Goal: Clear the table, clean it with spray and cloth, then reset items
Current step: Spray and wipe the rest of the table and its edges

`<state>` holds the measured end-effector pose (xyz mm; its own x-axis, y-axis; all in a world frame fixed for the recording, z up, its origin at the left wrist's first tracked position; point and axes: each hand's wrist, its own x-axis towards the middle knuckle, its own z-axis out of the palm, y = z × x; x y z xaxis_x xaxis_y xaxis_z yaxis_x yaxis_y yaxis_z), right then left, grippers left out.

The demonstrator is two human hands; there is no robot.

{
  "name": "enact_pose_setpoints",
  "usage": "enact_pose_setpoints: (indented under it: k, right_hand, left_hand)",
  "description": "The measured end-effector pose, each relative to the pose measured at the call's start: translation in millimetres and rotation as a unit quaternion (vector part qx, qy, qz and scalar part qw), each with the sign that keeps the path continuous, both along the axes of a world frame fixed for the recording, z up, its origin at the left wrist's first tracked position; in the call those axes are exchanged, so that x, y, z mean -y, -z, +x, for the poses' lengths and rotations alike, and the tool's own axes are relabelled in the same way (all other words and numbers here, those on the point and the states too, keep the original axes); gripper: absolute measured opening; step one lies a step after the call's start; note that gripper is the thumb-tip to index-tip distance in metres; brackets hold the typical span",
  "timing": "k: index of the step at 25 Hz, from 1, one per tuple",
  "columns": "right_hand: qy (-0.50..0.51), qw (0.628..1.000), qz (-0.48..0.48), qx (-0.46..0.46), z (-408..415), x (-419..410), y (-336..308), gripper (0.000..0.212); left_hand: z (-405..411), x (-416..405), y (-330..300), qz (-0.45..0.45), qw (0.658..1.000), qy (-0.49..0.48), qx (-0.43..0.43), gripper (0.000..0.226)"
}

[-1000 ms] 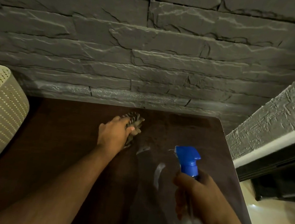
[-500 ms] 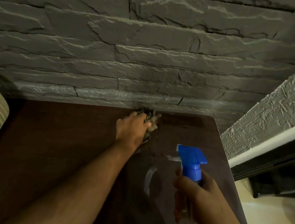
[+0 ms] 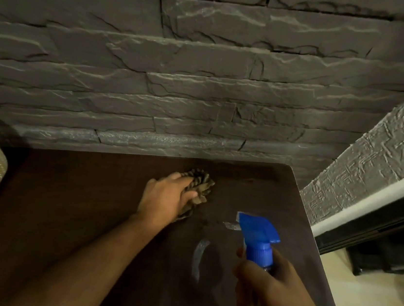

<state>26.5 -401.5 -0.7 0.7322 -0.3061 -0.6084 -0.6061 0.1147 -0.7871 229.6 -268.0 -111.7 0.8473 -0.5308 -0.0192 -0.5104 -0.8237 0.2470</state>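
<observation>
Tabletop [image 3: 66, 212]: our left hand [image 3: 164, 199], fingers pressing the cloth [image 3: 199, 185], has wiped toward frame centre; right hand [image 3: 263, 287] grips the spray bottle [image 3: 259, 236]. Cleaning continues.

**No readable text**

Nothing in view is showing words, numbers, brands or signs that can be read. The spray bottle [image 3: 259, 244] is presenting only its plain blue trigger head, with any label hidden under the right hand [image 3: 266, 285]. The cloth [image 3: 199, 185] is showing a striped pattern, not lettering.
</observation>
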Motion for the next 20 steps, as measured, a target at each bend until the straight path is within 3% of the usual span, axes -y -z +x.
enact_pose_setpoints:
  k: [3, 5, 8, 12, 16, 17, 20]
  right_hand:
    - [0.005, 1.0, -0.005, 0.006, 0, -4, -5, 0.021]
    - [0.011, 1.0, -0.008, 0.012, -2, -5, -1, 0.029]
    - [0.013, 1.0, 0.016, 0.0, -6, -3, 6, 0.018]
    - [0.02, 1.0, 0.007, -0.003, -6, -4, -3, 0.025]
    - [0.03, 0.999, 0.01, 0.009, -9, 0, -5, 0.026]
    - [0.028, 1.0, 0.013, 0.005, -11, -1, -6, 0.023]
    - [0.025, 1.0, 0.008, 0.006, -12, -5, -8, 0.031]
  left_hand:
    - [39, 27, -13, -0.012, 0.998, -0.053, 0.007, 0.038]
    - [28, 57, -17, -0.006, 1.0, -0.006, -0.027, 0.038]
    - [-15, 34, 2, 0.003, 0.997, 0.069, -0.031, 0.041]
    - [37, 46, -15, -0.007, 1.0, -0.025, -0.002, 0.041]
    - [-7, 16, 2, -0.002, 0.995, 0.1, -0.002, 0.041]
    - [-1, 2, 2, -0.002, 0.995, 0.098, 0.008, 0.041]
    - [45, 15, -15, -0.004, 0.999, -0.037, 0.006, 0.039]
